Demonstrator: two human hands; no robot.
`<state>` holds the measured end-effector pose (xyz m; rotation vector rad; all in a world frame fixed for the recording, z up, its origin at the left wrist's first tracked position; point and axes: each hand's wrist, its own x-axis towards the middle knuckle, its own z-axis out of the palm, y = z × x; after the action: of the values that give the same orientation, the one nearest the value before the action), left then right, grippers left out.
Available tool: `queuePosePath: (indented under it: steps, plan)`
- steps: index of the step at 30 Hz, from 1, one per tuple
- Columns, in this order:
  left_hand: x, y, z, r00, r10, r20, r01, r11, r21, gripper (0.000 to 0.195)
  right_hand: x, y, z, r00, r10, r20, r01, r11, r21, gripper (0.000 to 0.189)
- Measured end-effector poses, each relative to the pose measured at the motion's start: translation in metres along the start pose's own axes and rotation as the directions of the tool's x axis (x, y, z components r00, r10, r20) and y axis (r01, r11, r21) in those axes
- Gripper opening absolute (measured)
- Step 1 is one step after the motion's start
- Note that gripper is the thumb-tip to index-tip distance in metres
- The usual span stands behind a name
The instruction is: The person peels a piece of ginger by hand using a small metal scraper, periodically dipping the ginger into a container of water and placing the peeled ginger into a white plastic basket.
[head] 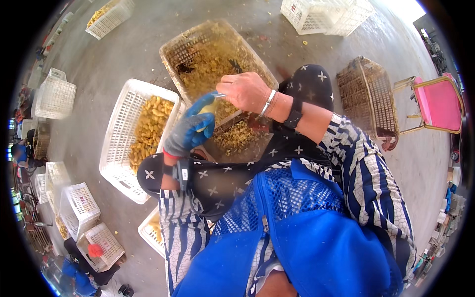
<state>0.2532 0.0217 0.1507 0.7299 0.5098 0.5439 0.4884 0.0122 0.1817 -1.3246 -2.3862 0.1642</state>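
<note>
My left hand [191, 126], in a blue and grey work glove, grips a pale yellow piece of produce [210, 108]. The fingers partly cover the piece. My bare right hand [245, 92] is closed on a small tool with a metal blade [219, 95], its handle hidden in the fist. The blade is at the upper end of the piece, close to the gloved fingertips. Beneath both hands stands a dirty plastic crate [172, 70] with yellowish peelings [213, 55] in it. To its left, a white plastic crate [115, 148] holds many yellow, knobbly pieces [150, 126].
More peelings [237, 138] lie on the floor between my legs. A brown-stained crate [367, 96] and a pink-seated metal chair [439, 104] stand at the right. White crates [326, 16] are at the top. Lower left, a person in blue [79, 276] is near other crates [79, 208].
</note>
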Motion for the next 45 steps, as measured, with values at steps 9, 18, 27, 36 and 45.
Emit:
queuePosePath:
  steps: [9,18,27,36,45]
  plan:
    - [-0.001,0.016,0.024,0.972,0.21,0.106,-0.204,0.977,-0.061,0.081,0.016,0.021,0.003,0.641,0.766,0.044,-0.356,0.247,0.901,0.018]
    - [-0.001,0.01,0.019,0.957,0.286,0.042,-0.274,0.944,-0.183,0.089,0.003,-0.038,-0.014,0.727,0.344,0.594,-0.435,-0.439,0.786,0.021]
    - [-0.002,0.008,0.027,0.943,0.3,-0.146,-0.284,0.951,0.12,0.075,-0.001,-0.058,-0.007,0.632,0.173,0.755,-0.557,-0.576,0.598,0.024]
    - [0.007,0.001,-0.014,0.931,0.332,0.15,-0.266,0.901,-0.344,0.065,-0.007,-0.056,-0.013,0.694,0.28,0.663,-0.521,-0.44,0.732,0.021]
    - [0.005,0.005,0.026,0.899,0.387,-0.205,-0.376,0.922,0.093,0.063,0.002,-0.058,-0.001,0.668,0.147,0.729,-0.567,-0.534,0.627,0.017]
